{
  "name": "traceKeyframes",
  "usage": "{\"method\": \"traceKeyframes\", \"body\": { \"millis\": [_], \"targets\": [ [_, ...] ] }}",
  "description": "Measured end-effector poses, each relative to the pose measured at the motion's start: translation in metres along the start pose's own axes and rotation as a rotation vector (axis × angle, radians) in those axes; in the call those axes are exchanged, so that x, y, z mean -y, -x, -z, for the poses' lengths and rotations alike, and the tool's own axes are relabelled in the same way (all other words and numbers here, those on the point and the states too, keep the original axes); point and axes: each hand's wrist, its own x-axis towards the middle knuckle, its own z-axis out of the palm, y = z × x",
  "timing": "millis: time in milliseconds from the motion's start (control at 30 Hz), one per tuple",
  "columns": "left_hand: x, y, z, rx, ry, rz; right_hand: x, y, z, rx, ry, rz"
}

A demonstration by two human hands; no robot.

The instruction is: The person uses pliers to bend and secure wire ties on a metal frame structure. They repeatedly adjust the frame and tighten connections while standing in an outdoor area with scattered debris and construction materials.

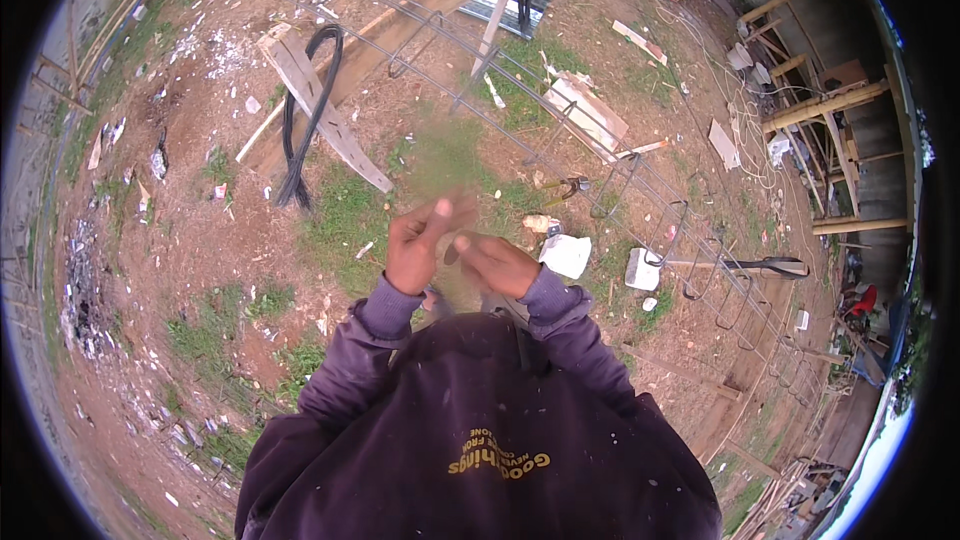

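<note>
Closest to us, at 6 o'clock, we see our own dark purple hooded top [480, 440], with both sleeves going up to the middle of the picture. There our left hand [420, 240] is raised with the fingers half curled and the thumb up. Our right hand [497, 265] lies just beside it, fingers pointing to the left hand. The two hands are blurred. They seem to pinch or twist something thin between them, maybe a wire, but we cannot tell what it is.

Just past the hands, toward 3 o'clock, a white block [566, 254] and a second white block [643, 268] lie on the ground. Near them a long rebar cage [640, 190] runs from 12 o'clock down to 4 o'clock. Pliers [566, 187] lie beside it at about 1 o'clock.

Farther, at 11 o'clock, a bundle of black wire [308, 115] hangs over a wooden plank [330, 120]. A longer wooden beam [420, 15] lies behind.

We think a thin piece could slip out and fall in the grass [345, 215], because the grip is only with the fingertips. A sharp wire end could also prick the bare hands. The loose blocks and bars near our feet could make us trip if we step to the right.
</note>
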Motion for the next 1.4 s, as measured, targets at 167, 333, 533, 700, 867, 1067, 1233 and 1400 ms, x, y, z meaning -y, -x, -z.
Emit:
{"method": "traceKeyframes", "body": {
  "millis": [167,333,533,700,867,1067,1233,1400],
  "targets": [
    [0.033,0.001,-0.018,0.124,-0.093,0.14,-0.036,0.025,-0.004,-0.244,0.092,0.142],
    [0.041,0.008,-0.036,0.402,-0.216,0.327,-0.062,0.045,0.001,-0.047,0.027,0.149],
    [0.063,0.024,-0.097,0.266,0.019,0.239,-0.094,0.094,0.033,0.124,-0.047,-0.031],
    [0.095,0.04,-0.169,0.47,-0.02,0.294,-0.132,0.16,0.071,0.145,-0.17,-0.089],
    [0.125,0.06,-0.25,0.512,0.084,0.526,-0.177,0.221,0.103,0.13,-0.14,-0.116],
    [0.171,0.083,-0.305,0.543,-0.072,0.435,-0.226,0.27,0.131,0.283,-0.248,0.085],
    [0.179,0.088,-0.322,0.327,0.265,0.349,-0.258,0.317,0.148,0.243,-0.622,0.075],
    [0.139,0.038,-0.309,0.021,0.401,0.205,-0.295,0.362,0.152,-0.272,-0.389,0.258]
  ]
}}
